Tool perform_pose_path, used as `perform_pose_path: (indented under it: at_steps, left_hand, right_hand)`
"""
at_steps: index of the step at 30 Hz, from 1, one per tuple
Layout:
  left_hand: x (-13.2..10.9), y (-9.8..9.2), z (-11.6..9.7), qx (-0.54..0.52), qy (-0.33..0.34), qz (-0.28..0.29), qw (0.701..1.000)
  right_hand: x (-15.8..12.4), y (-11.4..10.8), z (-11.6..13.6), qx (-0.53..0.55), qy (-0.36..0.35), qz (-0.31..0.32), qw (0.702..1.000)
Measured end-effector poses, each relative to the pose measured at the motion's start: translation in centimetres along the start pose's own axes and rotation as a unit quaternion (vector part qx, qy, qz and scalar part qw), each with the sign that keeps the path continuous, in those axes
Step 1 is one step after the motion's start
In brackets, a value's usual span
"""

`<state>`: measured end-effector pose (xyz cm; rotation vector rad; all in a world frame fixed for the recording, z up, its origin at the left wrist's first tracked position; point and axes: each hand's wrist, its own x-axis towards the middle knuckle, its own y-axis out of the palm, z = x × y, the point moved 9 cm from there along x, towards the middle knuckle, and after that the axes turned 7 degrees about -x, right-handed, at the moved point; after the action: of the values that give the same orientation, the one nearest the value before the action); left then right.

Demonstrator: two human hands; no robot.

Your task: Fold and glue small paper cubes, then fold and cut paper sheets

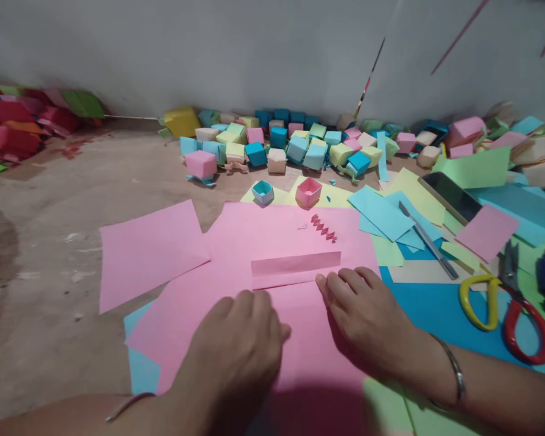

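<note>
A creased pink paper strip [295, 269] lies on a larger pink sheet [263, 230] in front of me. My right hand [363, 309] has its fingers curled, with thumb and forefinger together at the strip's near right corner. Close to the strip's near left corner is my left hand [243, 339], closed, knuckles up and thumb pointing right. Its fingertips are hidden from view. Just beyond the strip is a small red zigzag-cut paper piece [323, 229]. Two small open paper boxes, one pink [309, 192] and one blue [263, 192], stand farther back.
Several folded paper blocks [277, 138] line the wall. On the right are yellow-and-red scissors [511, 290], a grey craft knife [429, 242], a dark phone [452, 197] and loose coloured sheets. Another pink sheet [149, 254] lies left; red paper pieces [22, 124] are heaped far left.
</note>
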<state>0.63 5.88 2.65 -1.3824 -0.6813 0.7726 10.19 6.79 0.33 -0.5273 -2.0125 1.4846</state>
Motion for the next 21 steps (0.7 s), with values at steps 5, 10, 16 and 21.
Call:
perform_pose_path:
  at_steps: [5,10,16,21]
  left_hand:
    - [1.2,1.6,-1.9,-0.061,0.078,-0.036,0.994]
    - [1.6,2.8,-1.9,-0.045,0.073,-0.002,0.996]
    - [1.5,2.8,-1.9,-0.036,0.078,0.019,0.996]
    - [1.5,3.1,-1.5,-0.071,0.053,0.019,0.996]
  right_hand:
    - [0.2,-1.1,-3.0,0.048,0.067,-0.045,0.996]
    - [0.1,0.0,-8.1,0.201,0.194,-0.051,0.959]
    - [0.1,2.1,-7.6,0.29,0.188,0.018,0.938]
    - [0.2,1.7,-7.9,0.277,0.209,-0.007,0.938]
